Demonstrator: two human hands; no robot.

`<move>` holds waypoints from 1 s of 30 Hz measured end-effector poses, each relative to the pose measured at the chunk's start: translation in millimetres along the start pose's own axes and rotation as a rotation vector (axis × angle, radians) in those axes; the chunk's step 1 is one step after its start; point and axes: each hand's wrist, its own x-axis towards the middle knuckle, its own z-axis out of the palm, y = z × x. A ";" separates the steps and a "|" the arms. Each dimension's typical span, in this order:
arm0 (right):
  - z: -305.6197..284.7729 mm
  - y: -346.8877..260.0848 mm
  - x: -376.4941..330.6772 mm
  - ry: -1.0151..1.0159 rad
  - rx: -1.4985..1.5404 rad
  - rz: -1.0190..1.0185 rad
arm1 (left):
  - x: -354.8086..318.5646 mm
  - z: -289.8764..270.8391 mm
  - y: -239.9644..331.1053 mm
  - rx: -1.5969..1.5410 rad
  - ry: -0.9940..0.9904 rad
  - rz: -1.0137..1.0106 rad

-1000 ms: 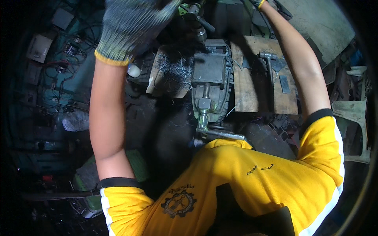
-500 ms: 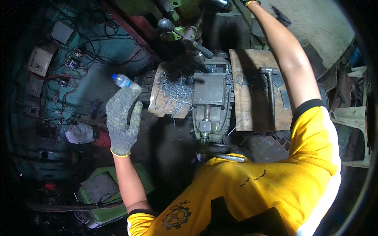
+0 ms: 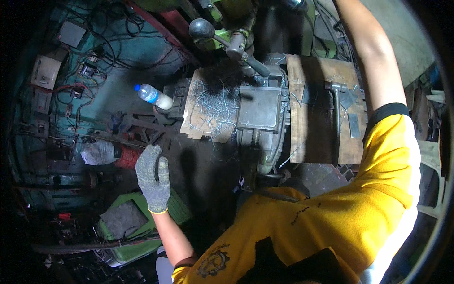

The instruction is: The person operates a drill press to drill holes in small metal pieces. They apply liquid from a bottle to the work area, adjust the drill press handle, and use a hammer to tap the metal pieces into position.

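My left hand (image 3: 153,180) wears a grey knitted glove with a yellow cuff. It is raised left of the machine, thumb apart from the slightly bent fingers, holding nothing. Beyond it, apart from the hand, a clear plastic bottle (image 3: 154,96) with a blue cap and whitish liquid is at the left end of the machine table (image 3: 176,100). My right arm (image 3: 371,52) stretches past the top edge, so that hand is out of sight. Between my arms lies a machine vise (image 3: 259,108), with metal shavings (image 3: 215,106) heaped beside it on a board.
Above the vise hangs a machine head with a ball-ended lever (image 3: 202,29). A wooden board (image 3: 309,137) on the right carries a T-shaped wrench (image 3: 336,111) and small metal plates (image 3: 353,125). Wires and electrical boxes (image 3: 47,71) line the left. A green casing (image 3: 135,246) stands lower left.
My left hand has drawn back from beside the bottle toward my body. My right hand has gone out past the top edge, its arm shifting right. The view has shifted slightly.
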 end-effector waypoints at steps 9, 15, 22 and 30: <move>4.1 -11.5 -9.4 -0.005 0.016 0.014 | -25.3 10.8 -7.4 -0.022 -0.046 -0.101; -1.3 -33.6 -39.2 0.003 0.022 0.049 | -37.5 21.9 -1.5 -0.097 -0.050 -0.102; -14.6 -75.6 -124.9 0.032 0.052 0.201 | -46.1 37.5 1.2 -0.187 -0.039 -0.052; -55.7 -152.3 -203.7 0.135 0.666 0.192 | -64.6 46.6 -9.9 -0.270 -0.063 -0.030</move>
